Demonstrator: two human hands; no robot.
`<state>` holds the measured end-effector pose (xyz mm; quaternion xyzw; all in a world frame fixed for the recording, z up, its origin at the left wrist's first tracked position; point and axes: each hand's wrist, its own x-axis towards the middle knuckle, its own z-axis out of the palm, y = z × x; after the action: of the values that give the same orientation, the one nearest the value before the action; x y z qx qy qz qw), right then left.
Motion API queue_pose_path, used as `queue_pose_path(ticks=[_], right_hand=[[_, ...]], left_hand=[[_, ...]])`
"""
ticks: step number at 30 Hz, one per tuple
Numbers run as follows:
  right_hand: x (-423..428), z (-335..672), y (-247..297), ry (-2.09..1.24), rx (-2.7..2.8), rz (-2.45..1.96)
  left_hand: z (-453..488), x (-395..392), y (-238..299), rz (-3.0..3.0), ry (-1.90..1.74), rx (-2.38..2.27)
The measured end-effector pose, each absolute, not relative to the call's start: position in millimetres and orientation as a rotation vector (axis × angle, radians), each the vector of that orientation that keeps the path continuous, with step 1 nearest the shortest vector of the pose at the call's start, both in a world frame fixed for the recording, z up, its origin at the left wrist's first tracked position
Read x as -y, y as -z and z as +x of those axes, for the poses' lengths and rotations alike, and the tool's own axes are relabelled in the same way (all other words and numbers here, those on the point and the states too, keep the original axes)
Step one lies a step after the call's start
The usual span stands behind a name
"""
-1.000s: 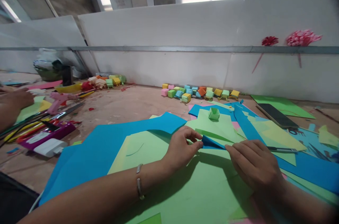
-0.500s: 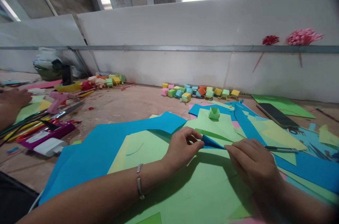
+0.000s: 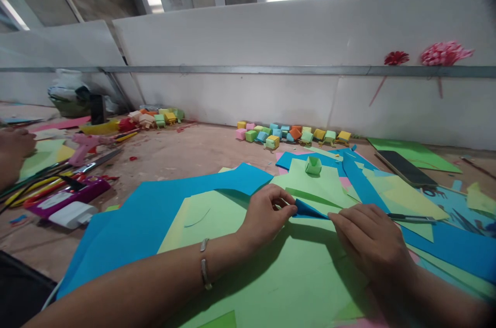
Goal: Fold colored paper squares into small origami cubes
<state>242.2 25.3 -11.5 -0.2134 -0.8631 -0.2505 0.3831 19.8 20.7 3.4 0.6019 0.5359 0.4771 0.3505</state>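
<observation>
A small folded piece of blue paper (image 3: 309, 209) is stretched between my two hands, a little above a light green sheet (image 3: 287, 266). My left hand (image 3: 269, 212) pinches its left end between thumb and fingers. At the other, pointed end, my right hand (image 3: 368, 235) grips the tip, with the fingers curled over. Just beyond the hands stands a small open green paper box (image 3: 313, 165) on another green sheet. Large blue sheets (image 3: 155, 214) lie under and left of my left arm.
A craft knife (image 3: 411, 218) lies right of my right hand, and a phone (image 3: 406, 168) farther back. Several small paper cubes (image 3: 273, 142) line the wall. At left are a pink glue gun (image 3: 85, 147), a purple device (image 3: 72, 197) and another person's hand (image 3: 15, 155).
Both hands keep their hold on the blue paper and have hardly moved. The other person's hand at the left edge has drawn slightly to the left.
</observation>
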Motion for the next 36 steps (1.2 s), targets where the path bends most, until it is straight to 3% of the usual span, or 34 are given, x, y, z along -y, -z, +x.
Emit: queue_pose_path(ticks=[21,30,36], right_hand=[[-33,245,14,0.462,2.201,-0.611],[-35,244,13,0.32,2.198,-0.624],[-35,247,15,0.456,2.161,-0.578]], left_hand=[[16,-25,-1,1.414,-1.138,-1.03],[6,-23,-20,2.171,-1.192,-0.948],[14,-17,-13,1.559,-1.179,-1.137]])
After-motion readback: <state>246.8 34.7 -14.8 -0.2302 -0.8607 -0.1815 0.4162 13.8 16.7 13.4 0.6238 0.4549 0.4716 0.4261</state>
